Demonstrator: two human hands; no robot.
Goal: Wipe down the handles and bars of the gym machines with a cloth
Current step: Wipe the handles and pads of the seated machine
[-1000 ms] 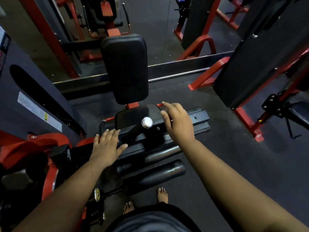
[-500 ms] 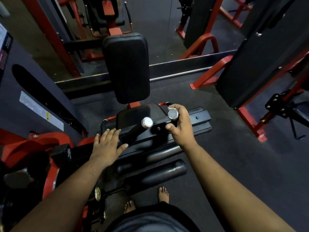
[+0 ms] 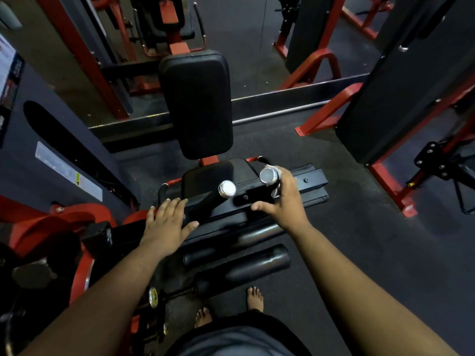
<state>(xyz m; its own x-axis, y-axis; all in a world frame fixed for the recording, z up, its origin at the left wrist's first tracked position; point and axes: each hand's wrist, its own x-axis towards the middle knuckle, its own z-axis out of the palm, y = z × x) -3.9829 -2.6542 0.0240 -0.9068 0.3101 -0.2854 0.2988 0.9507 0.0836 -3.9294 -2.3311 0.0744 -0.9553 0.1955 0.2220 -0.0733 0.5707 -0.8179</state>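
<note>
Handle (image 3: 268, 179) upright in right hand (image 3: 288, 201)

right hand (image 3: 288, 201) grips cloth (image 3: 276, 191) round the handle (image 3: 268, 176); left hand (image 3: 167, 224) flat.

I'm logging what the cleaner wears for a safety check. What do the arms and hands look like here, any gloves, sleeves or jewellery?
Both forearms are bare up to the frame edge, with no sleeves showing. The left hand and right hand wear no gloves, and no rings, watch or wristbands are visible.
</note>
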